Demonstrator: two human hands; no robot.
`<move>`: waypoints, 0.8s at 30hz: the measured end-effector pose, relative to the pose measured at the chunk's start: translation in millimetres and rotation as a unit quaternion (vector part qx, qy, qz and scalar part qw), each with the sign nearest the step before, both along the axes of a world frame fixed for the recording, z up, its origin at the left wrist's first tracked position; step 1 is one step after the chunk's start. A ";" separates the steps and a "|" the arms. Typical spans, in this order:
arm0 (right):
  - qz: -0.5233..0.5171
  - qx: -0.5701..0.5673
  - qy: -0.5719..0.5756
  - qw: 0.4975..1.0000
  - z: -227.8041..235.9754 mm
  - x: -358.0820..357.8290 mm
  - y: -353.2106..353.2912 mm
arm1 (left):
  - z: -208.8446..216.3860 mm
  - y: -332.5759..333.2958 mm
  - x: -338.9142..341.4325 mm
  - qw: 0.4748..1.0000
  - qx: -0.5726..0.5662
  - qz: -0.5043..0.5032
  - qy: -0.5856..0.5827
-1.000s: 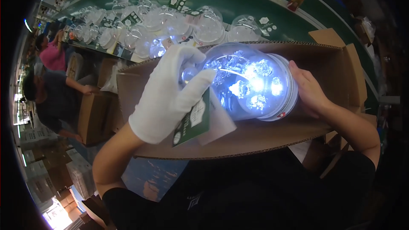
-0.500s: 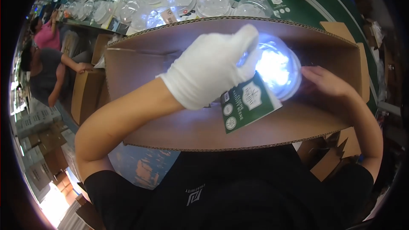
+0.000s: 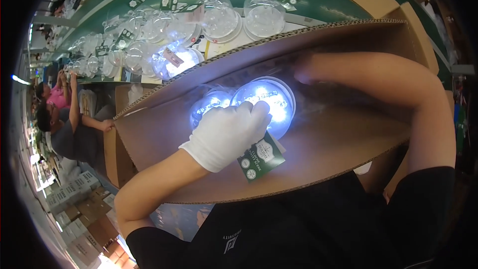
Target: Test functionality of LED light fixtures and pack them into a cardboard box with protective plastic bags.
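Between the walls of one box (image 3: 343, 152) are two lit domes (image 3: 279, 94), one green tag (image 3: 262, 157) and two hands, one left hand (image 3: 231, 132) and one right hand (image 3: 304, 71). Beyond the box, the desk (image 3: 318, 2) carries at least one lit dome and two large clear domes (image 3: 264, 15); smaller ones overlap too much to count. Left of the box, two people (image 3: 74, 137) show.

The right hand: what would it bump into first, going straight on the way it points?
Probably the nearer lit dome in the box, just left of and below the right hand in view; depth is unclear, so it might pass by.
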State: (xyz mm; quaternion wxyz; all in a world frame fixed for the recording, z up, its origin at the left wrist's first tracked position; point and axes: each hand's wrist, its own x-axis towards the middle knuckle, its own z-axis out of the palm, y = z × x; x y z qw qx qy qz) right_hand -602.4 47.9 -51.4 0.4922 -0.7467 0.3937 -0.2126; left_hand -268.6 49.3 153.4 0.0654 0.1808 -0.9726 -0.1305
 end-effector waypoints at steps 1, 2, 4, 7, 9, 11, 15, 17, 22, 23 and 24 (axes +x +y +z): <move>0.025 0.060 0.276 0.959 2.3 23.7 -12.0 | -1.1 -0.9 3.4 1.000 -0.006 -0.001 -0.003; 0.050 0.112 0.531 0.839 7.1 43.0 -22.9 | -1.5 -1.7 6.7 1.000 -0.013 0.000 -0.006; 0.142 0.039 0.552 0.821 35.3 55.6 -27.7 | -2.2 0.6 10.7 1.000 -0.011 -0.003 -0.017; 0.210 0.017 0.580 0.787 59.0 51.8 -22.6 | -0.1 2.6 8.0 0.999 -0.004 -0.026 -0.025; 0.198 0.057 0.590 0.781 84.3 55.1 -25.4 | 0.2 4.1 5.9 0.999 -0.001 -0.032 -0.026; 0.355 0.081 0.582 0.727 132.9 71.5 -36.7 | -1.9 3.1 7.5 0.998 -0.004 -0.057 -0.029; 0.237 0.055 0.580 0.777 148.7 67.2 -21.1 | -3.3 1.5 -1.2 0.997 -0.012 -0.070 -0.039; 0.174 0.090 0.576 0.794 163.6 64.3 -12.8 | 1.1 -0.2 -6.9 0.988 0.030 -0.084 -0.129; 0.070 0.116 0.515 0.847 163.0 75.3 8.4 | -8.4 6.6 -6.0 0.990 -0.014 -0.124 -0.071; 0.162 -0.006 0.547 0.821 154.9 81.7 9.0 | -9.2 9.1 -6.4 0.989 -0.020 -0.127 -0.074; 0.154 0.101 0.525 0.831 167.4 102.5 -4.4 | -11.2 12.3 -6.6 0.988 -0.006 -0.128 -0.080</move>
